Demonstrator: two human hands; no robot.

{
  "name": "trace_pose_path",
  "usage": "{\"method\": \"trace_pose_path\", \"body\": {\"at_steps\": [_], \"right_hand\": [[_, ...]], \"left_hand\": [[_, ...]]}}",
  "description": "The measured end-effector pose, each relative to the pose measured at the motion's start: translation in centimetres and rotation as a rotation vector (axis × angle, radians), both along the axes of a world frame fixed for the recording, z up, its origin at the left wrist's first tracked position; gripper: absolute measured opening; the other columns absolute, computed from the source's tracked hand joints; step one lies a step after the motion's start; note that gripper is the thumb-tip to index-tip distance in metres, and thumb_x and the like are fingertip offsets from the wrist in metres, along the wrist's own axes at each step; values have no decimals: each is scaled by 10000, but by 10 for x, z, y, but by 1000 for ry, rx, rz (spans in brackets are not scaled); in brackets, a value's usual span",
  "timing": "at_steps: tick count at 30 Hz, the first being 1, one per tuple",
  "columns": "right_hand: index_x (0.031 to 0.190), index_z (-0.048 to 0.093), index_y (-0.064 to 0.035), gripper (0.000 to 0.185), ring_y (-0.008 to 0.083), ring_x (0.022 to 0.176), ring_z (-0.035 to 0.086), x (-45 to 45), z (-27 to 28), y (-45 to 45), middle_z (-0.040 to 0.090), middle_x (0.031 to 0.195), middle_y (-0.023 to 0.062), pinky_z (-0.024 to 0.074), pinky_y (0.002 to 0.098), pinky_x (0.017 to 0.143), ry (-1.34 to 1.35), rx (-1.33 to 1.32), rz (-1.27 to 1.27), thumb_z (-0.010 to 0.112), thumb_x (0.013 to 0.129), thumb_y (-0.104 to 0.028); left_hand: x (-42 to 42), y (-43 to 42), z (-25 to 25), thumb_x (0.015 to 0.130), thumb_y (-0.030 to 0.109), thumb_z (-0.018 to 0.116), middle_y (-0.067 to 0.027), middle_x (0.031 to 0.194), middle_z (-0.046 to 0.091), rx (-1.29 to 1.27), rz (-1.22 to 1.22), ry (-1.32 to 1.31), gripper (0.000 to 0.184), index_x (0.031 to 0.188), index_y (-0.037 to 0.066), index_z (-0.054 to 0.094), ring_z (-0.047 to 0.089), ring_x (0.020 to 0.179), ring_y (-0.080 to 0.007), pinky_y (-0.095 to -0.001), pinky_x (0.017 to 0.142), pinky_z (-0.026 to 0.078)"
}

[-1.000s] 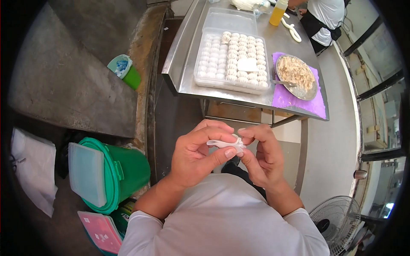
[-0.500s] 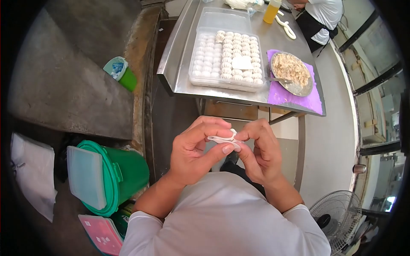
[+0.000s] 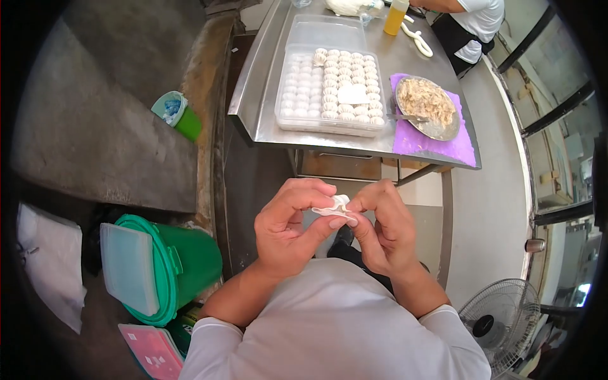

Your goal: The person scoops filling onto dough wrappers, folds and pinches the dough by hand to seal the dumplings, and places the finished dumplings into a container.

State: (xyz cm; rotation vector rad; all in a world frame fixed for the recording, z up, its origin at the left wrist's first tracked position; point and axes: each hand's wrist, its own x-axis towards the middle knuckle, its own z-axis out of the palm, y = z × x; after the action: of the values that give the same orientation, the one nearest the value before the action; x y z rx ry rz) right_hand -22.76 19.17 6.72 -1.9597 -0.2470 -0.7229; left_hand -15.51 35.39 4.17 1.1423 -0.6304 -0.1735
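Observation:
Between my two hands, in front of my chest, is a small white dough wrapper (image 3: 334, 207) with a folded, wavy edge. My left hand (image 3: 291, 225) pinches its left side between thumb and fingers. The right side is pinched by my right hand (image 3: 383, 228). Beyond them on the steel table, a clear plastic box (image 3: 330, 126) holds rows of pleated dumplings (image 3: 346, 69), with a white piece lying on top. Right of it, a round metal dish of pale filling (image 3: 427, 104) with a utensil rests on a purple cloth (image 3: 465, 142).
The steel table (image 3: 266, 130) also bears a bottle of yellow liquid (image 3: 395, 18) and a dough strip (image 3: 419, 43). A co-worker (image 3: 472, 25) stands at the far right. A green lidded bin (image 3: 190, 266), a small green bin (image 3: 187, 122) and a fan (image 3: 503, 323) are around me.
My fingers have shifted slightly on the wrapper, and its edge looks more opened out. The table and its items have moved a little left in view.

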Motion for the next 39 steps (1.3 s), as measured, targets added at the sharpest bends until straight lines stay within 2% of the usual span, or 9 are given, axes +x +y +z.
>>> {"method": "trace_pose_path", "body": {"at_steps": [10, 12, 13, 18, 21, 23, 27, 32, 39], "right_hand": [[1010, 645, 34, 143, 253, 825, 585, -5, 4, -13, 647, 951, 141, 493, 335, 708, -34, 32, 5, 684, 875, 57], [1006, 642, 36, 139, 254, 833, 588, -6, 5, -19, 647, 958, 141, 495, 333, 712, -24, -8, -3, 685, 875, 55], [1000, 639, 37, 136, 255, 837, 591, -6, 5, -22, 648, 969, 142, 496, 334, 714, -8, 4, 5, 688, 875, 56], [994, 635, 36, 127, 258, 849, 604, -5, 2, -44, 644, 981, 140, 501, 330, 718, -27, -33, 56, 689, 880, 54], [993, 637, 33, 117, 253, 852, 608, -2, 2, -56, 637, 961, 134, 507, 327, 718, -61, 179, 48, 684, 887, 47], [995, 639, 32, 110, 247, 853, 613, -1, 10, -71, 632, 951, 125, 514, 328, 722, -73, 45, 43, 681, 893, 41], [998, 642, 29, 120, 243, 838, 610, -2, 7, -101, 635, 949, 121, 514, 335, 717, -61, 38, 13, 688, 887, 38], [1006, 643, 22, 128, 235, 817, 604, 3, 5, -144, 635, 931, 118, 509, 332, 709, -91, -13, 15, 694, 888, 23], [982, 646, 18, 117, 234, 807, 604, 12, 5, -187, 632, 917, 116, 495, 325, 694, -73, 165, 40, 696, 876, 28]], "left_hand": [[6, -10, 7, 875, -21, 753, -153, 1162, 644, 128, -108, -164, 213, 1085, -9, 718, 628, 1055, -190, -305, 885, 512], [-1, -22, 6, 879, -16, 752, -155, 1163, 645, -23, -42, 34, 234, 1109, -10, 708, 631, 1050, -194, -312, 864, 520], [-1, -25, 4, 879, -16, 752, -155, 1163, 645, -22, -43, 28, 234, 1109, -10, 708, 631, 1050, -194, -312, 864, 520], [9, -39, 4, 878, -20, 754, -148, 1164, 627, 71, -105, -191, 265, 1136, -9, 697, 630, 1055, -193, -299, 878, 527], [10, -53, 12, 879, -20, 752, -147, 1178, 613, 60, -120, -194, 262, 1135, -9, 698, 634, 1051, -190, -294, 878, 531], [13, -65, 14, 879, -18, 753, -150, 1183, 611, 68, -134, -220, 260, 1133, -8, 698, 635, 1049, -186, -293, 872, 533], [9, -100, 13, 886, -5, 754, -156, 1182, 608, 37, -47, -136, 249, 1128, -10, 696, 638, 1046, -182, -294, 871, 539], [16, -138, 14, 907, 13, 738, -151, 1174, 611, 80, -104, -206, 227, 1128, -12, 695, 614, 1066, -187, -315, 914, 529], [27, -176, 20, 951, 57, 701, -161, 1175, 592, 220, -94, -351, 195, 1136, 0, 678, 577, 1078, -201, -344, 941, 483]]}}
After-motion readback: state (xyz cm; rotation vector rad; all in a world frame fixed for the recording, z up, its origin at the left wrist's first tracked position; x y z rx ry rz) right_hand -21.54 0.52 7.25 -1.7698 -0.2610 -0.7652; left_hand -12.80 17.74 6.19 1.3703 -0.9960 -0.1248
